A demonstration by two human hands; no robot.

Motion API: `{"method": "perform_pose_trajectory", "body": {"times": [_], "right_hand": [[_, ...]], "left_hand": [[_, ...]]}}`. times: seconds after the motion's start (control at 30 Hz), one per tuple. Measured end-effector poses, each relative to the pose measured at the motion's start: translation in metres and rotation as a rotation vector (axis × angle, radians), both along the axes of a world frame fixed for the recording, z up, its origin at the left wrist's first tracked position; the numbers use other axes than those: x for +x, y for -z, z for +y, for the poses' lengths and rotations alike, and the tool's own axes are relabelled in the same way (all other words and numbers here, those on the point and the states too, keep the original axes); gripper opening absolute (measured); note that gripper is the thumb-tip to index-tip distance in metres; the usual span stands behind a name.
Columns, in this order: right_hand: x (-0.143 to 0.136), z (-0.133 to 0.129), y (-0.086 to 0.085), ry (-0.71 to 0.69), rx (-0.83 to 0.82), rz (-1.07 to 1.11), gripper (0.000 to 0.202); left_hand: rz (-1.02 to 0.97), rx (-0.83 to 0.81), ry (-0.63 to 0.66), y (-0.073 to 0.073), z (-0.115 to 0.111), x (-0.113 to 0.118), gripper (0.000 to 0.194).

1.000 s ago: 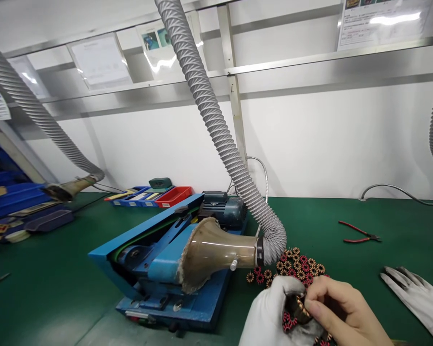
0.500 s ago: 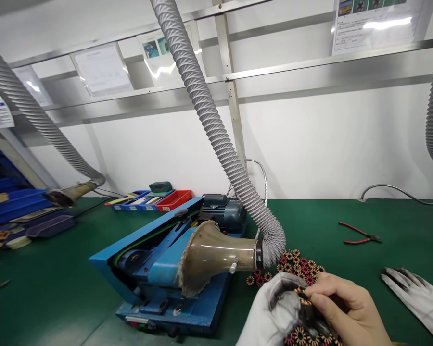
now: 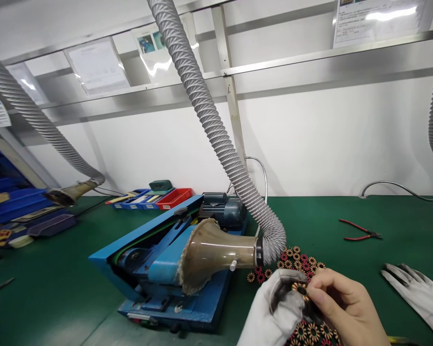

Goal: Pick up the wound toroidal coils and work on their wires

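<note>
Gloved left hand (image 3: 274,312) and bare right hand (image 3: 341,307) together pinch small coil (image 3: 300,290) above coil pile (image 3: 299,259).

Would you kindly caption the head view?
Gloved left hand and bare right hand pinch a small coil beside the blue machine.

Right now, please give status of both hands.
Left hand, gloved, and bare right hand pinch one coil ring. More coil rings behind. Nothing blocking.

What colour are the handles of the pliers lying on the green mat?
The handles of the pliers are red, seen in the head view, far right on the mat.
</note>
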State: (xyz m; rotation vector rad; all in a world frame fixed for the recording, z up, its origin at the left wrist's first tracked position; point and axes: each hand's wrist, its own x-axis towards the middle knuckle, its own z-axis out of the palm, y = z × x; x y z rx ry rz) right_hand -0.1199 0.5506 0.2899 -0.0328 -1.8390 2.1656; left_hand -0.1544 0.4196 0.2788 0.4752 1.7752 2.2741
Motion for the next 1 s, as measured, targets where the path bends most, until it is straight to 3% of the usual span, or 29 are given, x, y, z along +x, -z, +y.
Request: {"method": "perform_pose_trajectory", "body": {"times": [0.1,0.23,0.33,0.5,0.67,1.0], "right_hand": [[-0.002,0.002,-0.001,-0.097,-0.059,-0.015,0.043],[-0.001,-0.003,-0.005,-0.044,-0.100,-0.092,0.050],[0.000,-0.005,-0.007,-0.006,-0.065,-0.082,0.052],[0.001,0.000,-0.001,-0.050,-0.035,-0.069,0.052],[0.000,0.008,0.005,-0.168,0.067,0.002,0.045],[0.002,-0.005,-0.003,0.041,0.016,-0.040,0.049]], "left_hand": [[0.050,-0.104,0.007,-0.003,-0.004,0.003,0.047],[0.037,-0.145,-0.002,-0.001,-0.006,0.002,0.052],[-0.032,-0.099,0.025,0.005,-0.005,-0.002,0.059],[-0.196,0.102,0.196,0.010,-0.001,-0.005,0.043],[-0.257,0.188,0.168,0.003,0.005,-0.003,0.047],[-0.234,0.258,0.183,0.007,0.009,-0.002,0.042]]}}
